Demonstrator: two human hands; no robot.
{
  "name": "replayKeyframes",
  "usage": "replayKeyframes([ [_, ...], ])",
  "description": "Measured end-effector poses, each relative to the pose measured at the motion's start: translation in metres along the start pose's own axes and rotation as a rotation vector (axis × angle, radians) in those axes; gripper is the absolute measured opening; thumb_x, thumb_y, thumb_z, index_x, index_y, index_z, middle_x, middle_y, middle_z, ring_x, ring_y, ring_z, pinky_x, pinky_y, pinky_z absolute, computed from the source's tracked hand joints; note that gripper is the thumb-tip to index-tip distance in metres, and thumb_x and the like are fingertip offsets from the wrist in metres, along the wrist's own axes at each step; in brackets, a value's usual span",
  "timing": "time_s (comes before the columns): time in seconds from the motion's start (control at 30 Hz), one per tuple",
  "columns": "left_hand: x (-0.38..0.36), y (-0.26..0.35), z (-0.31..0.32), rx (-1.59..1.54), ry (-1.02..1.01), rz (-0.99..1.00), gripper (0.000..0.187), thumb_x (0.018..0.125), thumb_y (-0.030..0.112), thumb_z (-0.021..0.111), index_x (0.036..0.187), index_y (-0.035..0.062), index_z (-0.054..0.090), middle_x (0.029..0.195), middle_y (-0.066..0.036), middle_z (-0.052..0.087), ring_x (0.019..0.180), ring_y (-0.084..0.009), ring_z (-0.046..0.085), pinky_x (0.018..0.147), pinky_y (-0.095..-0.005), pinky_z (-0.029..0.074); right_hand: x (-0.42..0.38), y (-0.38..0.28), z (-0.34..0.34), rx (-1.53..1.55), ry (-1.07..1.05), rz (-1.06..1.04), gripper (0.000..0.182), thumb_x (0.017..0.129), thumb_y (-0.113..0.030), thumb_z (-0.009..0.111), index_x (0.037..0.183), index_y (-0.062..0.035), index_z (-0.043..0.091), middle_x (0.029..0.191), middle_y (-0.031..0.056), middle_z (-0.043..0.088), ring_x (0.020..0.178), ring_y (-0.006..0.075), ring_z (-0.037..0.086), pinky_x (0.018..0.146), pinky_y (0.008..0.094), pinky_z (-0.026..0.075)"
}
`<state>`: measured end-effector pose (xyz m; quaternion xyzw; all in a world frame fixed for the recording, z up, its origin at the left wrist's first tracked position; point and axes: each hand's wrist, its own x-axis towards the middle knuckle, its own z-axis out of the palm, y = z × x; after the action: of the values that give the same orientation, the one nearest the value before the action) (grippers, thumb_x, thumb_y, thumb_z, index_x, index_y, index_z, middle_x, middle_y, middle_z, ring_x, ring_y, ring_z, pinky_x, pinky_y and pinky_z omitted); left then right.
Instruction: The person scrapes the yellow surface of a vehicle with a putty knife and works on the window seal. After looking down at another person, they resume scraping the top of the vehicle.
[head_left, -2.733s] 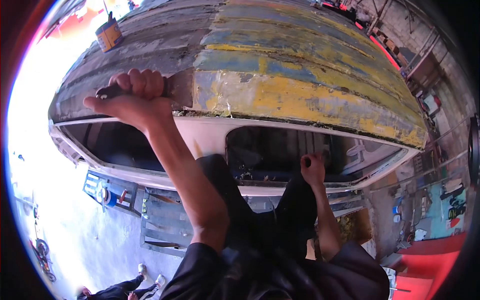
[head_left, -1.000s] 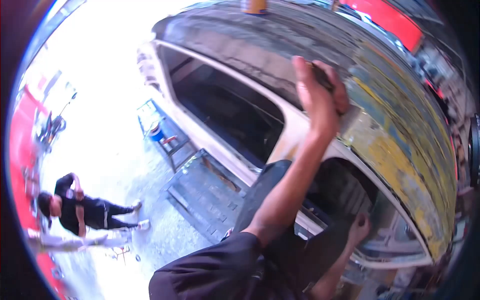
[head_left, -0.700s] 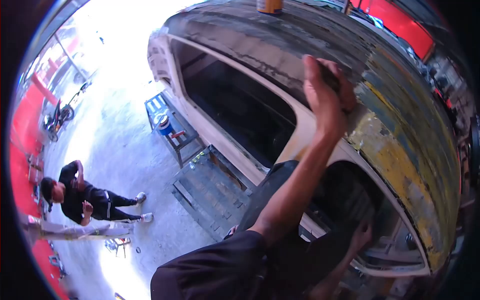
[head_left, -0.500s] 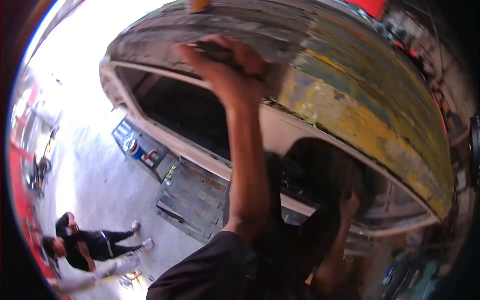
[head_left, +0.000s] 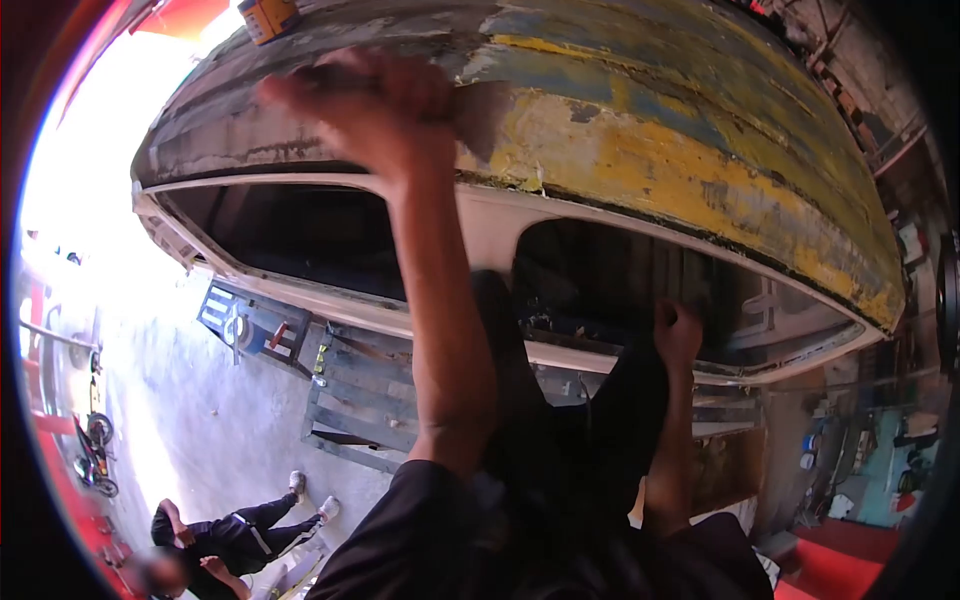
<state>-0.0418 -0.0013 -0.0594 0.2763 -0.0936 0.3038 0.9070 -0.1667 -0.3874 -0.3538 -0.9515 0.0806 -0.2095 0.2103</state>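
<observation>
The vehicle roof (head_left: 600, 150) has yellow, green and grey patches of worn coating. Over its near side my left hand (head_left: 375, 110) is closed round a scraper, blurred by motion. The scraper's wide flat blade (head_left: 485, 118) points right and lies at the border between the grey area and the yellow coating. Lower and to the right, my right hand (head_left: 680, 330) is closed in front of the dark side window opening; whatever it may hold is too small to make out.
A yellow and blue can (head_left: 268, 16) stands on the roof at the upper left. Below the vehicle are a slatted wooden platform (head_left: 370, 390) and a small bench (head_left: 255, 328). A person in dark clothes (head_left: 235, 535) is at the lower left; a motorcycle (head_left: 94, 455) is farther left.
The view has turned and shifted, so the roof sits further left. My left hand, still round the scraper, appears further left, and the blade now shows clearly against the yellow coating.
</observation>
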Motion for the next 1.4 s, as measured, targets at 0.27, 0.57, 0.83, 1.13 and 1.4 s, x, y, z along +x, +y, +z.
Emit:
replayKeyframes([
  [0.27,0.009,0.023,-0.017,-0.064,-0.018,0.098,0.082,0.091,0.091,0.017,0.074,0.0158,0.044,0.05,0.002,0.026,0.044,-0.0155,0.018,0.044,-0.0322,0.015,0.001,0.003,0.003,0.023,0.031,-0.04,0.015,0.091,-0.026,0.072,0.097,-0.0132,0.077,0.096,0.0134,0.074,0.091,0.0369,0.071,0.078,0.045,0.056],
  [0.57,0.019,0.024,-0.018,0.033,-0.008,0.136,0.081,0.091,0.091,0.018,0.071,0.0148,0.036,0.05,0.001,0.022,0.043,-0.0157,0.016,0.043,-0.0323,0.016,0.0,0.004,0.005,0.073,0.024,-0.032,0.01,0.089,-0.02,0.072,0.095,-0.0129,0.076,0.093,0.0127,0.073,0.091,0.0351,0.071,0.076,0.0444,0.056],
  [0.83,0.003,0.029,0.007,0.077,0.019,0.141,0.082,0.09,0.092,0.014,0.072,0.015,0.036,0.049,0.002,0.025,0.042,-0.0151,0.016,0.043,-0.0314,0.015,0.008,0.003,0.002,0.104,0.029,-0.117,0.011,0.089,-0.02,0.072,0.096,-0.0124,0.076,0.094,0.0126,0.072,0.091,0.0349,0.07,0.077,0.0446,0.056],
  [1.13,0.016,0.023,-0.02,0.063,0.0,0.163,0.08,0.09,0.092,0.015,0.069,0.0167,0.029,0.051,0.002,0.021,0.045,-0.0144,0.013,0.045,-0.0316,0.013,0.01,-0.013,-0.001,0.089,0.002,-0.094,0.01,0.089,-0.02,0.071,0.091,-0.0109,0.075,0.089,0.0117,0.071,0.088,0.0346,0.068,0.075,0.0442,0.055],
  [1.4,0.004,0.026,-0.004,0.113,0.09,0.169,0.08,0.088,0.094,0.019,0.071,0.0157,0.026,0.053,0.001,0.021,0.045,-0.0154,0.014,0.044,-0.0329,0.015,0.009,-0.011,0.001,0.078,0.048,-0.111,0.01,0.089,-0.02,0.072,0.091,-0.0104,0.075,0.089,0.012,0.07,0.081,0.0342,0.068,0.071,0.0432,0.055],
])
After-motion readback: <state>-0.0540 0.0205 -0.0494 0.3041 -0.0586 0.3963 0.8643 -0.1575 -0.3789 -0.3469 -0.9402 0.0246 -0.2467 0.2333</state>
